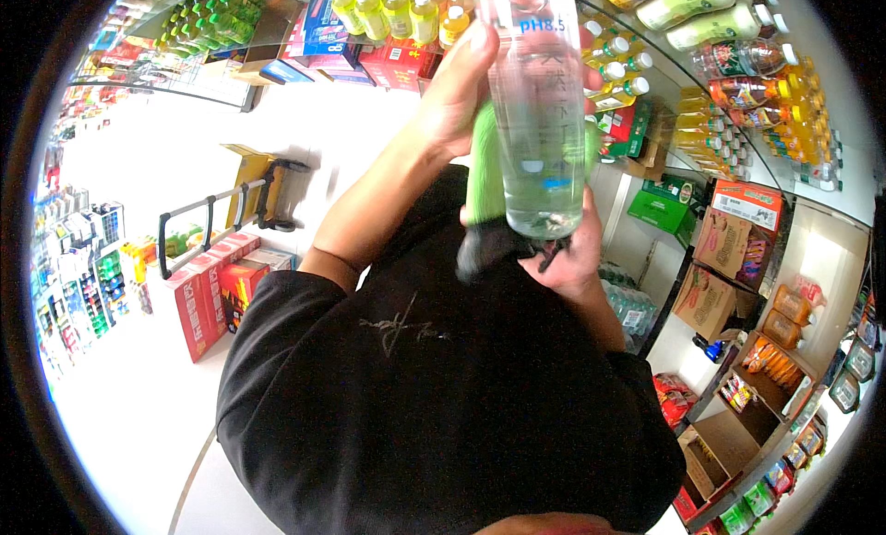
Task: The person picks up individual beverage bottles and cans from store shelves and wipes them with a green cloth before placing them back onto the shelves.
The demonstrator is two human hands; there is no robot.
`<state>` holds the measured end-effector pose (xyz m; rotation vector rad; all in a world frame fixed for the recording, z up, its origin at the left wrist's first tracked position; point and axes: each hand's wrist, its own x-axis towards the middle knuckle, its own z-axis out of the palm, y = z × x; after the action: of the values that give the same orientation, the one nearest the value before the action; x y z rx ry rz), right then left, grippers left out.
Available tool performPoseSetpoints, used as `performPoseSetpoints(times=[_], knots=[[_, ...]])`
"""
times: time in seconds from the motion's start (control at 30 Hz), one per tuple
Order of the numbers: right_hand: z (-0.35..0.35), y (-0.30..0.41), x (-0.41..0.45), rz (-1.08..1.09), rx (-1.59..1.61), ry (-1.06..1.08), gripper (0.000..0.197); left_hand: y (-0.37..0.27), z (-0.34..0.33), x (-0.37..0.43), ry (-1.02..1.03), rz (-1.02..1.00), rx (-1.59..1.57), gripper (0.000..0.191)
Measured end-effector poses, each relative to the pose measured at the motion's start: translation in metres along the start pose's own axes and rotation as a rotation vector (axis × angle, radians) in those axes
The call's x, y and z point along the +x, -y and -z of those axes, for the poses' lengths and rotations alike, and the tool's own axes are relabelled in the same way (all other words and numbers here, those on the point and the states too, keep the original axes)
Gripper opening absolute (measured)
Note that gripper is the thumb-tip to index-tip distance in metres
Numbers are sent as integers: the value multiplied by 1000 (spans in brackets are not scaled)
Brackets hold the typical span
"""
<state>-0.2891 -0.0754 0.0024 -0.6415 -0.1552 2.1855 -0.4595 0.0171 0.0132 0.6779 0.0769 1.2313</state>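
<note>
A large clear plastic water bottle [543,127], printed with writing, is held upside-up to the camera's view in front of my chest. My left hand [460,85] wraps around its upper part, with the thumb on the near side and fingertips showing past the far side. Behind the bottle is a green fuzzy cleaning duster or cloth [486,168] with a blurred black part [488,248]. My right hand [571,255] holds this duster from below, near the bottle's base. Whether the right hand also touches the bottle is hidden.
Yellow drink bottles [394,13] stand on a shelf ahead, above red cartons [398,66]. Glass shelves with bottled drinks [744,57] rise on the right, over cardboard boxes [720,241]. At left stand a folding trolley [256,185] and red cartons [197,307].
</note>
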Motion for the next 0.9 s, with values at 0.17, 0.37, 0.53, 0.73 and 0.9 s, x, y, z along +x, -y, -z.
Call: performPoseSetpoints(times=[0.17, 0.37, 0.53, 0.73, 0.9], knots=[[-1, -8, -1, 507, -395, 7, 64, -8, 1, -3, -219, -186, 363, 93], [-5, 0, 16, 897, -1337, 139, 91, -2, -12, -13, -358, -83, 372, 60], [11, -8, 10, 440, -619, -19, 71, 4, 7, -12, -159, -88, 78, 60], [16, -17, 10, 496, -753, -67, 65, 7, 3, -13, -249, -89, 86, 52], [8, -7, 22, 952, -1476, 135, 102, 4, -4, -21, -357, -50, 375, 39]])
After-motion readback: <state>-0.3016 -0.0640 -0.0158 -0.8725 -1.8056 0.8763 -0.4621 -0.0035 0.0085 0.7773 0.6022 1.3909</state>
